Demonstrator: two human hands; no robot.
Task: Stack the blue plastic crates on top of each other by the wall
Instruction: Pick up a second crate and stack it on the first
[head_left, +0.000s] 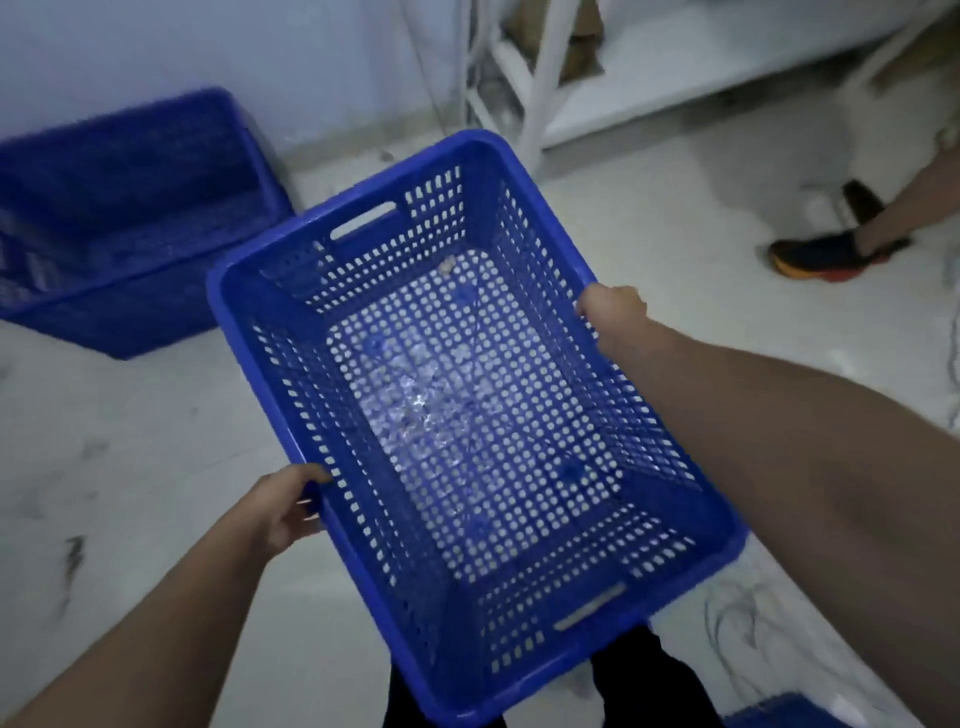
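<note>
I hold an empty blue perforated crate (467, 395) in the air in front of me, its open top facing up. My left hand (288, 512) grips its left long rim. Across from it, my right hand (615, 317) grips the right long rim. A second blue crate (124, 218) stands on the floor at the upper left, close to the pale wall (208, 47). A corner of another blue crate (800, 714) shows at the bottom right edge.
A white metal shelf rack (524, 78) stands against the wall at the upper right. Another person's leg and dark shoe (831, 249) are on the pale marble floor (130, 467) at the right. My own dark trouser legs show under the held crate.
</note>
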